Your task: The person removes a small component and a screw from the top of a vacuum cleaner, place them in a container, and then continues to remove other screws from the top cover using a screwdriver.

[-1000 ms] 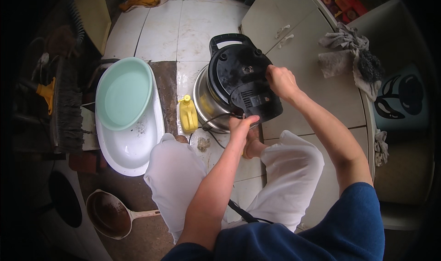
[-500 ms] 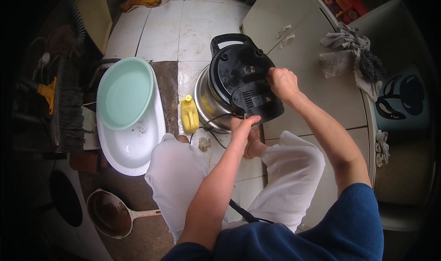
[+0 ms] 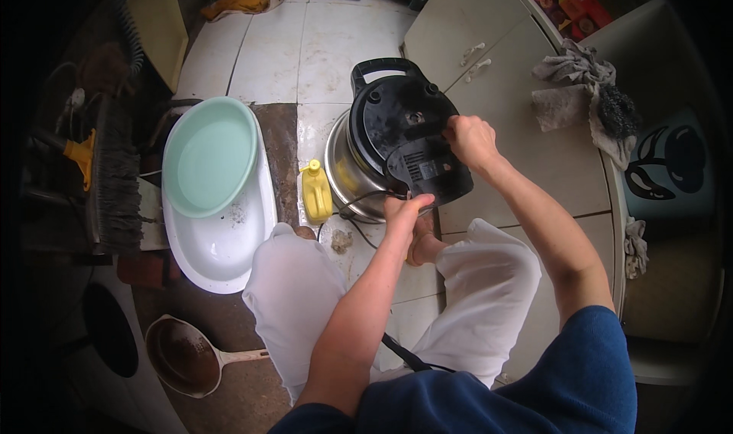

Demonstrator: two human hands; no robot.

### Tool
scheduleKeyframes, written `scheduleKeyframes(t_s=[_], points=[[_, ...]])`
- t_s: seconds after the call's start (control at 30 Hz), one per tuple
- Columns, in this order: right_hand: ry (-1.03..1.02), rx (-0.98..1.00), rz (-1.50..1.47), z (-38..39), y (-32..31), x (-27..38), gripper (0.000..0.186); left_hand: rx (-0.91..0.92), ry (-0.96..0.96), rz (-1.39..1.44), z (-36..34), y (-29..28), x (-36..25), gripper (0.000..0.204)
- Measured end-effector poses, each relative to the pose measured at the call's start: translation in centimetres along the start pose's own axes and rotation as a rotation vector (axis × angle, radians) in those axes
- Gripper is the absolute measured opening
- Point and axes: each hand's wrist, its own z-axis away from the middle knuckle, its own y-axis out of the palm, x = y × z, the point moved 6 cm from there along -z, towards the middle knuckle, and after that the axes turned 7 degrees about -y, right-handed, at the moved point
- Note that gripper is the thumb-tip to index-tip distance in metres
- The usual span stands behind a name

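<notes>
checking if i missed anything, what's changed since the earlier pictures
Nothing has visibly changed: only the whole view drifts slightly, as if the camera moved. The left hand and right hand remain at the black appliance base; the yellow bottle and green basin stay put.

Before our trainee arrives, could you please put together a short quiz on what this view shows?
1. Which of these is nearest to the metal-and-black appliance?
A) the frying pan
B) the yellow jug
C) the gray rags
2. True or false: in this view, the mint-green basin overlaps part of the white tub.
3. Where on the appliance is the grip of the right hand, and where is that of the left hand?

Key:
1. B
2. True
3. As pictured, the right hand is at the right edge of the black part and the left hand at its lower edge.
</notes>
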Motion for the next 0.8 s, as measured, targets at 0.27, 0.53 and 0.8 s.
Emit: scheduleKeyframes(t_s=[0.27,0.53,0.8], points=[[-0.054,-0.095,-0.118,-0.18,0.09,-0.19,0.011,-0.006,-0.025,-0.003,0.33,0.21,-0.25,0.034],[-0.074,-0.021,-0.056,0.04,-0.03,-0.14,0.014,-0.003,-0.028,0.047,0.80,0.48,-0.71,0.035],[0.052,0.109,0.045,-0.10,-0.18,0.23,0.017,-0.017,-0.036,0.029,0.78,0.17,-0.73,0.035]])
